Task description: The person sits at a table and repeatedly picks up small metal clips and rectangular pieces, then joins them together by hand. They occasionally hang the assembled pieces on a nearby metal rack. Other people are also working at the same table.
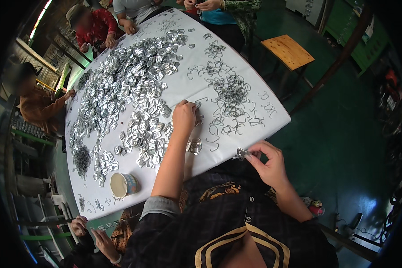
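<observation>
My left hand (185,117) is over the white-covered table, its fingers pinched together. A thin bent wire hook (203,100) lies right at its fingertips; I cannot make out whether they grip it. Past the table's near edge, my right hand (271,166) pinches a small silver metal buckle (242,152) between thumb and fingers. A large heap of shiny metal buckles (138,76) spreads left of and beyond my left hand. To its right lies a loose pile of bent wire hooks (231,93). Two or three buckles (194,146) sit beside my left forearm.
A paper cup (123,185) stands near the table's (165,177) front left. A dark pile of small wire pieces (81,161) lies at the left. Several people work around the table, one person's hands (102,241) close on my left. A wooden stool (287,52) stands at the right.
</observation>
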Action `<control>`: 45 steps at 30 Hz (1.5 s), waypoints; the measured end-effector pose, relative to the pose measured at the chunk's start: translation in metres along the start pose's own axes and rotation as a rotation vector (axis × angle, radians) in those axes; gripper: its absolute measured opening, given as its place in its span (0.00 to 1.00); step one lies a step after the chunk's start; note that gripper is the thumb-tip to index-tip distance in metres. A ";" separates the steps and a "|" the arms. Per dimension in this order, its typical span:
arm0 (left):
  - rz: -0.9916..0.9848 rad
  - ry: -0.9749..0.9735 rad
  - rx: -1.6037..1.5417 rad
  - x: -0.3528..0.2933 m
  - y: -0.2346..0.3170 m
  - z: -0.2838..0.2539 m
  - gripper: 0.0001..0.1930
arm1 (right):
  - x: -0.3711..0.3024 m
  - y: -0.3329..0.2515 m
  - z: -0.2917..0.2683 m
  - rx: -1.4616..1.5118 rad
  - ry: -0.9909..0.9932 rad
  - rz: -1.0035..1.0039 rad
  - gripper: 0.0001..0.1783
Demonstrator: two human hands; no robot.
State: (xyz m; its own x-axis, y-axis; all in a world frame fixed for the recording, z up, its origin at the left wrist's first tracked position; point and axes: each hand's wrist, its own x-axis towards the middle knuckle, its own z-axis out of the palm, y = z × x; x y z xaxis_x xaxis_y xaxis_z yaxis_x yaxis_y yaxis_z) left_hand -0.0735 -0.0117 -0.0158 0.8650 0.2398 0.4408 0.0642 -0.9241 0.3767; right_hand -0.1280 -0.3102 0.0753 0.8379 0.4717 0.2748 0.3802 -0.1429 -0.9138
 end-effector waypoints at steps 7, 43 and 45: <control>0.116 -0.107 -0.004 0.016 0.002 0.003 0.06 | -0.003 0.003 -0.004 -0.026 0.025 0.009 0.05; 0.213 -0.274 -1.060 -0.100 0.137 -0.074 0.06 | 0.011 0.058 -0.002 -0.006 0.009 0.035 0.04; 0.269 -0.265 -1.015 -0.105 0.135 -0.075 0.06 | 0.028 0.062 0.018 -0.066 -0.113 -0.083 0.04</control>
State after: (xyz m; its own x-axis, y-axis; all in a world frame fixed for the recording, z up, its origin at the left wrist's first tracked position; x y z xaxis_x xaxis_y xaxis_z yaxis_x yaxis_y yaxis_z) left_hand -0.1926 -0.1394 0.0498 0.8770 -0.1187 0.4656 -0.4805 -0.2298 0.8464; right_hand -0.0873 -0.2903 0.0209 0.7545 0.5789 0.3093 0.4739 -0.1545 -0.8669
